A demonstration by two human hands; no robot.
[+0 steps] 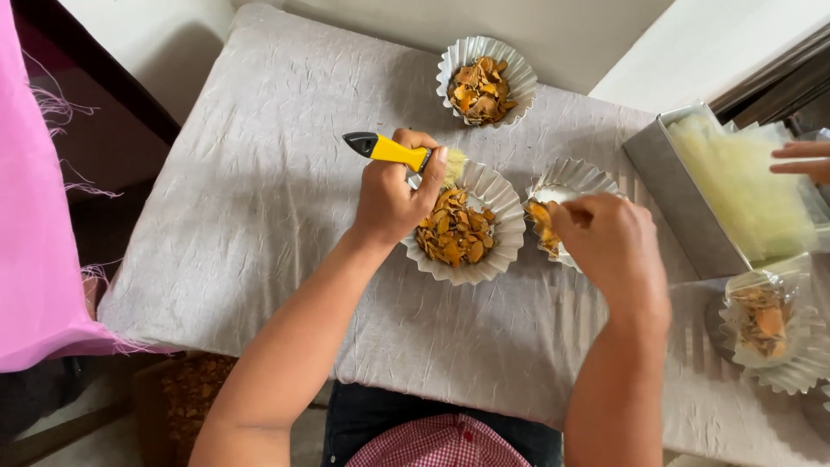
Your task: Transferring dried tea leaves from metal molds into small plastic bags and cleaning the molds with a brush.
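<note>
My left hand (391,197) grips a brush with a yellow and black handle (386,148), its pale bristles resting at the rim of a fluted foil cup (500,251) filled with orange-brown chips. My right hand (610,246) is closed over a second foil cup (579,177) just to the right, which holds a few chips; what the fingers pinch is hidden. Both cups stand on a crinkled grey cloth (259,199) covering the table.
A third filled foil cup (486,79) stands at the far edge. At right sit a metal tray (674,195) with pale clear sheets and a wrapped cup (765,333). Another person's fingers (802,160) reach over the tray. Pink fabric (35,242) hangs at left.
</note>
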